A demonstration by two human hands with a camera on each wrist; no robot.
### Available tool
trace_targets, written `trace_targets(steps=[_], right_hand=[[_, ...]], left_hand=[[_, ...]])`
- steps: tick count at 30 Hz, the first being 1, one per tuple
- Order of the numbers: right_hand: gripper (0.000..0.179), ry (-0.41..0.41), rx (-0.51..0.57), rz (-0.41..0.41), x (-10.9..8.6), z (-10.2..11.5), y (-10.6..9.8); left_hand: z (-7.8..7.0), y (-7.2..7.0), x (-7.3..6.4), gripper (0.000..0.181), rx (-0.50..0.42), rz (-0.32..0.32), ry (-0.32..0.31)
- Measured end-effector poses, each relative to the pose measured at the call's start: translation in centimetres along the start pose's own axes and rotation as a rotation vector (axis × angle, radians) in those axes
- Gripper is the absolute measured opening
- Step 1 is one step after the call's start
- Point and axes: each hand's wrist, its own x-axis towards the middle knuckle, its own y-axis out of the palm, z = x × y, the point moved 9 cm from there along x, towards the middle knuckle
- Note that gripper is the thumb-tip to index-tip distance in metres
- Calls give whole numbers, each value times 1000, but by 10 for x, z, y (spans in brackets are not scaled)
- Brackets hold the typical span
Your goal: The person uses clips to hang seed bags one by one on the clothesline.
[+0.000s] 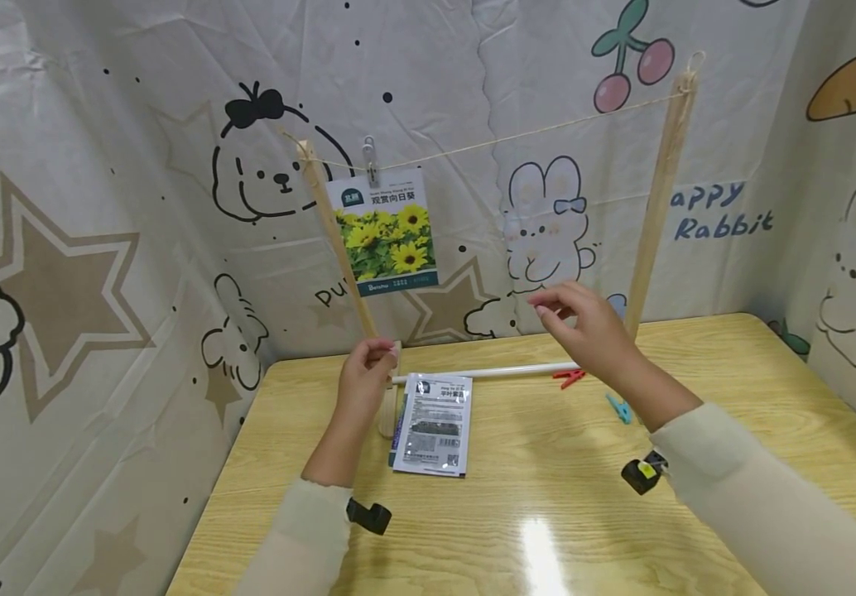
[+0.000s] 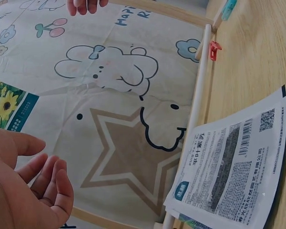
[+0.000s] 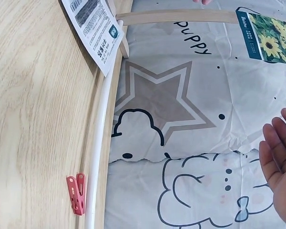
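A sunflower seed packet (image 1: 386,236) hangs from a string (image 1: 502,142) by a clip (image 1: 370,161); the string runs between two wooden posts. My left hand (image 1: 366,372) hovers below the hanging packet with loosely curled fingers, and the left wrist view shows nothing in it. Close by on the table, more seed packets (image 1: 434,424) lie stacked, the top one back side up. My right hand (image 1: 584,327) is raised in front of the right wooden post (image 1: 659,203), its fingers relaxed and bent; in the right wrist view the hand (image 3: 281,157) holds nothing visible.
A white rod (image 1: 502,370) spans the posts' bases along the back of the table (image 1: 547,488). A red clothespin (image 1: 569,378) and a blue clothespin (image 1: 619,408) lie at the right. The left post (image 1: 339,240) stands behind my left hand. A printed cloth (image 1: 458,66) hangs behind.
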Motion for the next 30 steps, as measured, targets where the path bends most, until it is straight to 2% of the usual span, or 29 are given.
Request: trace_targets(steps=[13,19,30], right_hand=[[19,23,17,4,-13,-12,2],[20,26,-1,2,-22,-20,1],[18,35,-30,-10,-34,-31,3]], left_hand=[[5,1,-2,21,-7,-9,31],[11,7,0,24,-33,5,57],[21,11,-4,22,-15,3,40]])
